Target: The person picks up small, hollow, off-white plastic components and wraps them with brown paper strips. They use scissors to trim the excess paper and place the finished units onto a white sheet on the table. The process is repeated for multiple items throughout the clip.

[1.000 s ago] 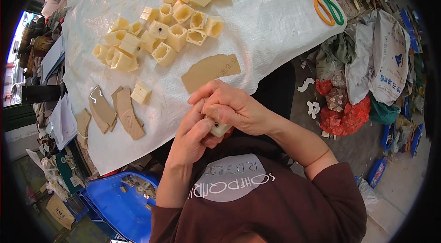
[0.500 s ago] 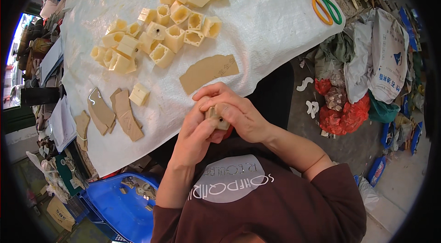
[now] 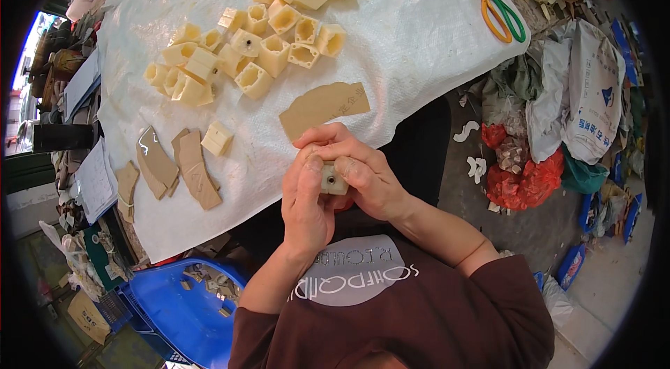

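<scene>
Close to my chest, at the near edge of the white sheet [image 3: 405,41], both hands are wrapped round one small cream plastic block [image 3: 333,181] with a dark hole in its face. My left hand [image 3: 305,205] grips it from the left, thumb lying along its side. My right hand [image 3: 373,184] closes over it from the right, its thumb pressed by the hole. Something red shows just under the block, mostly hidden by the fingers. Beyond the hands lies a torn piece of brown cardboard [image 3: 324,109]. A single cream block [image 3: 217,139] sits to the left, apart from the rest.
A cluster of hollow cream blocks [image 3: 273,55] covers the sheet's far middle. Cardboard pieces [image 3: 195,168] lie at left. Scissors [image 3: 495,10] with orange and green handles rest at far right. A blue basin [image 3: 167,317] stands lower left; red bags [image 3: 527,177] sit on the floor at right.
The block has turned in my hands, so its holed face now shows between both thumbs. My left thumb has shifted upward along it. The whole view has moved slightly.
</scene>
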{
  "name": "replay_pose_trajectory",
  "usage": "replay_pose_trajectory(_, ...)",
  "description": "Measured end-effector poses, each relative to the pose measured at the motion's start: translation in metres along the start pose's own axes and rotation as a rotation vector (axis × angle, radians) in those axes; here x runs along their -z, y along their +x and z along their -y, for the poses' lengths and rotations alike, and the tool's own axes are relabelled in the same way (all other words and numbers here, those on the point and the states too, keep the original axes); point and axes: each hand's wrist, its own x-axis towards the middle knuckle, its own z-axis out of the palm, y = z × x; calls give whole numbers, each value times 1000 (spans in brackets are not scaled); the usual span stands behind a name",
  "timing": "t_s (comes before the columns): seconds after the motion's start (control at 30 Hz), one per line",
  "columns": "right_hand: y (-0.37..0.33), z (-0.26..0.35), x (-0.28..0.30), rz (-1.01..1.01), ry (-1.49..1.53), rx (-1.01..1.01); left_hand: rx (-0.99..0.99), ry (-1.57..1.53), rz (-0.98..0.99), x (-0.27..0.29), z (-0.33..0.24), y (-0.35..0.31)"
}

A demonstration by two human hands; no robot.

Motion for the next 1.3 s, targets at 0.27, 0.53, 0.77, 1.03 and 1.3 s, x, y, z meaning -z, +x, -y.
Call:
replay_pose_trajectory(0.27,19,19,10,-55,-597,80,-183,13,-66,40,-16,-18)
replay_pose_trajectory(0.53,55,20,36,187,-1246,255,-649,1084,-1027,181,-5,-124)
replay_pose_trajectory(0.77,58,14,34,344,-1560,349,-119,1439,-1320,247,61,-210)
replay_pose_trajectory(1.03,50,16,30,323,-1552,395,-244,1849,-1375,219,-1,-176)
replay_pose_trajectory(1.3,44,13,36,339,-1537,355,-733,1676,-257,113,-83,-28)
